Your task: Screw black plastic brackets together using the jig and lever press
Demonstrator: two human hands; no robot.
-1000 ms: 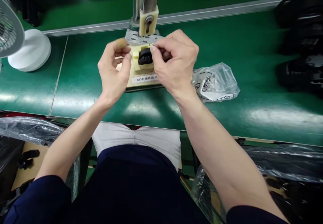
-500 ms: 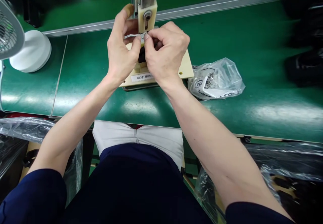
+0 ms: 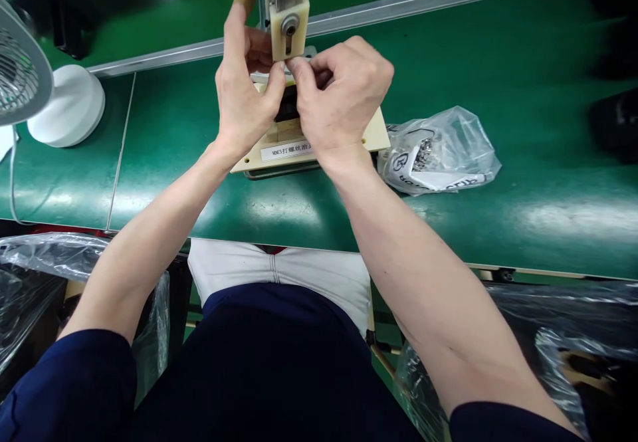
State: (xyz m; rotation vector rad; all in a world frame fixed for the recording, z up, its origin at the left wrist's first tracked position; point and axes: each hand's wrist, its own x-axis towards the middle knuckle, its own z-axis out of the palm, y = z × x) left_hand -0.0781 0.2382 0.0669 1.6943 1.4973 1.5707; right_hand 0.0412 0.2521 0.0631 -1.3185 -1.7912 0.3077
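Observation:
Both hands meet just below the cream block [image 3: 290, 30] at the bottom of an upright metal press ram. My left hand [image 3: 244, 90] has its thumb bent in under the block and its other fingers behind it; a finger wearing a yellowish fingertip cover points up. Thumb and forefinger of my right hand [image 3: 343, 90] are pinched together there. Whatever is between the fingertips is hidden or too small to name. A black part [image 3: 288, 106] sits below them in a cream fixture [image 3: 376, 137], whose front carries a white printed label [image 3: 286, 152].
A clear plastic bag [image 3: 448, 153] of small shiny metal pieces lies right of the fixture on the green bench [image 3: 498, 96]. At the left stands a white fan [image 3: 67, 106]. A metal rail [image 3: 399, 6] runs along the back. Plastic-lined boxes [image 3: 553, 309] flank me below the bench edge.
My left hand's covered finger has lifted and straightened. My right hand has shifted slightly right, its pinch closer under the block. A pale piece between the hands shows less now.

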